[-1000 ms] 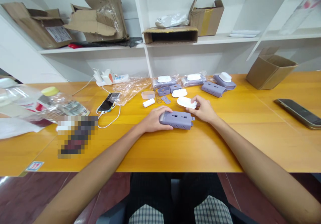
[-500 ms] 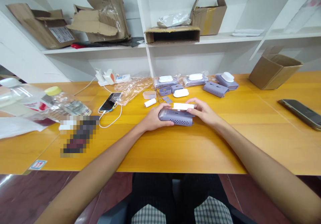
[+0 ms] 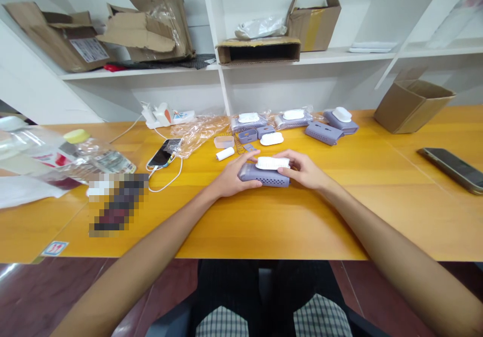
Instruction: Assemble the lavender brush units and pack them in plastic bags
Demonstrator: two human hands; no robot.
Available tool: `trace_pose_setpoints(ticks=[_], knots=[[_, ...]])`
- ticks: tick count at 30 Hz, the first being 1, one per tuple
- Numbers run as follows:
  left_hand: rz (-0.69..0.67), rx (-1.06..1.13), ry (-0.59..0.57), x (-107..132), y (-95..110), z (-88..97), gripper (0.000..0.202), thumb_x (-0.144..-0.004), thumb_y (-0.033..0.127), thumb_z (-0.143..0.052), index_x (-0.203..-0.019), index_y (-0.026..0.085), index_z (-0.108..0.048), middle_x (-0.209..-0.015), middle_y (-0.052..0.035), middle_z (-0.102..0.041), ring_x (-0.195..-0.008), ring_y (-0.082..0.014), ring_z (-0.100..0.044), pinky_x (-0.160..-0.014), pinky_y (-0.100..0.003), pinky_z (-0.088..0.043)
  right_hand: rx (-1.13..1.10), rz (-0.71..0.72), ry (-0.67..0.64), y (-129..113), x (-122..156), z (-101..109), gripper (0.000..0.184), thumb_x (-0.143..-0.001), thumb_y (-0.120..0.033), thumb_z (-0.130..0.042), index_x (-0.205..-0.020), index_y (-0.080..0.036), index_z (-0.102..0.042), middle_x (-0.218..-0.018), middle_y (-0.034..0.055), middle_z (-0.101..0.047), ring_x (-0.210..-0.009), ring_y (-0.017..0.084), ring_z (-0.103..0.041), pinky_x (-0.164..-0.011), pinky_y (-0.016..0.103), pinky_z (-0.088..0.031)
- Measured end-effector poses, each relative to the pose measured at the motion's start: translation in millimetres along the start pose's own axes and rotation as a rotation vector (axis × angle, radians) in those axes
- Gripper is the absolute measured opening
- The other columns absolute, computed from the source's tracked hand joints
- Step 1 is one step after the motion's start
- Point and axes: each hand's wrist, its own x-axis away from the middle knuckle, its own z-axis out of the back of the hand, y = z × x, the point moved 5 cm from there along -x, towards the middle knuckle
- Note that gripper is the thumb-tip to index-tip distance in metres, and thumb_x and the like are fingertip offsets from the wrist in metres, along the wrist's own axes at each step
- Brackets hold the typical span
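My left hand grips the left end of a purple perforated case, thumb along its near side and fingers behind it. With the thumb and fingers of my right hand I hold the right end of a white oval piece with a ribbed-looking edge. That piece rests on or just over the top of the case; I cannot tell if it is seated. Beyond my hands lie another white oval piece, a small white cylinder, a metal spring and small purple parts.
Along the back stand purple cases with white tops, some in plastic film, and a loose purple shell. A clear plastic bag, a charging phone and bottles lie left. An open carton and a phone are right.
The white oval piece has come down onto or close to the top of the case and tilted, so its ribbed edge faces me. My left hand keeps its hold on the case.
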Motion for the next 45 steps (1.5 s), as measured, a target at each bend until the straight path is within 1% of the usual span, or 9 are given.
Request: trace_pose_setpoints(ticks=[6, 10, 17, 22, 26, 29, 32, 39, 45], knots=[[-0.04, -0.053, -0.018, -0.4, 1.0, 0.3, 0.072, -0.086, 0.059, -0.076, -0.15, 0.031, -0.055, -0.148, -0.0099, -0.059, -0.138, -0.0316, -0.056, -0.12, -0.049, -0.04, -0.037, -0.045, 0.033, 5.6, -4.8, 6.2, 0.037, -0.098, -0.046, -0.054, -0.117, -0.023, -0.077, -0.119, 0.006, -0.078, -0.109, 0.029, -0.068, -0.1, 0.046, -0.052], [-0.037, -0.056, -0.008, 0.1, 1.6, 1.5, 0.071, -0.085, 0.058, -0.077, -0.148, 0.03, -0.056, -0.145, -0.0099, -0.061, -0.134, -0.031, -0.058, -0.117, -0.048, -0.043, -0.061, -0.086, 0.019, 11.2, -6.0, 7.9, 0.037, -0.097, -0.042, -0.054, -0.119, -0.023, -0.078, -0.123, 0.0056, -0.077, -0.115, 0.03, -0.068, -0.106, 0.049, -0.05], [-0.006, -0.064, -0.022, -0.3, 2.6, 1.4, 0.068, -0.085, 0.057, -0.077, -0.144, 0.028, -0.058, -0.145, -0.0094, -0.062, -0.134, -0.0309, -0.059, -0.117, -0.048, -0.043, -0.047, -0.054, 0.01, 11.7, -5.0, 6.9, 0.031, -0.094, -0.041, -0.063, -0.118, -0.025, -0.076, -0.117, 0.0061, -0.077, -0.105, 0.028, -0.07, -0.096, 0.049, -0.056], [-0.001, -0.051, 0.004, -0.4, 0.8, 0.4, 0.067, -0.084, 0.055, -0.078, -0.14, 0.026, -0.058, -0.145, -0.0108, -0.062, -0.135, -0.032, -0.059, -0.117, -0.05, -0.043, -0.073, -0.051, -0.003, 9.1, -2.5, 3.9, 0.037, -0.091, -0.046, -0.068, -0.121, -0.024, -0.072, -0.114, 0.0072, -0.076, -0.098, 0.028, -0.069, -0.087, 0.046, -0.057], [0.038, -0.052, 0.058, -0.8, -6.7, 1.6, 0.08, -0.081, 0.055, -0.081, -0.148, 0.024, -0.049, -0.143, -0.0124, -0.062, -0.135, -0.0329, -0.058, -0.116, -0.049, -0.044, -0.141, -0.083, 0.03, 13.2, -2.3, 4.3, 0.052, -0.083, -0.043, -0.078, -0.13, -0.025, -0.066, -0.107, 0.0062, -0.073, -0.095, 0.026, -0.067, -0.083, 0.043, -0.057], [0.062, -0.097, 0.074, -0.8, -10.9, 3.1, 0.096, -0.074, 0.052, -0.087, -0.154, 0.024, -0.042, -0.143, -0.0128, -0.061, -0.136, -0.0343, -0.057, -0.119, -0.05, -0.042, -0.219, -0.103, 0.072, 17.7, -3.8, 6.0, 0.051, -0.076, -0.04, -0.084, -0.123, -0.025, -0.068, -0.106, 0.0057, -0.072, -0.099, 0.025, -0.067, -0.086, 0.04, -0.056], [0.054, -0.134, 0.017, -0.4, -9.9, 1.3, 0.103, -0.068, 0.049, -0.092, -0.155, 0.026, -0.041, -0.15, -0.0127, -0.057, -0.139, -0.0351, -0.054, -0.12, -0.051, -0.04, -0.271, -0.122, 0.072, 20.5, -4.3, 5.9, 0.048, -0.071, -0.038, -0.087, -0.115, -0.025, -0.07, -0.109, 0.0061, -0.073, -0.098, 0.024, -0.068, -0.085, 0.039, -0.056], [0.059, -0.146, -0.016, 0.1, -8.0, 0.0, 0.1, -0.067, 0.047, -0.093, -0.152, 0.025, -0.045, -0.149, -0.013, -0.058, -0.138, -0.0349, -0.056, -0.118, -0.05, -0.042, -0.177, -0.093, 0.085, 21.1, -3.3, 7.7, 0.045, -0.071, -0.046, -0.088, -0.107, -0.022, -0.075, -0.108, 0.0075, -0.076, -0.079, 0.02, -0.068, -0.076, 0.038, -0.056], [0.058, -0.151, -0.007, -0.5, -8.4, 0.3, 0.098, -0.068, 0.047, -0.092, -0.151, 0.024, -0.046, -0.152, -0.0135, -0.056, -0.137, -0.0351, -0.056, -0.118, -0.051, -0.042, -0.06, -0.039, 0.121, 17.2, -2.7, 5.6, 0.04, -0.078, -0.047, -0.083, -0.108, -0.022, -0.075, -0.107, 0.0075, -0.077, -0.085, 0.022, -0.069, -0.078, 0.038, -0.056]])
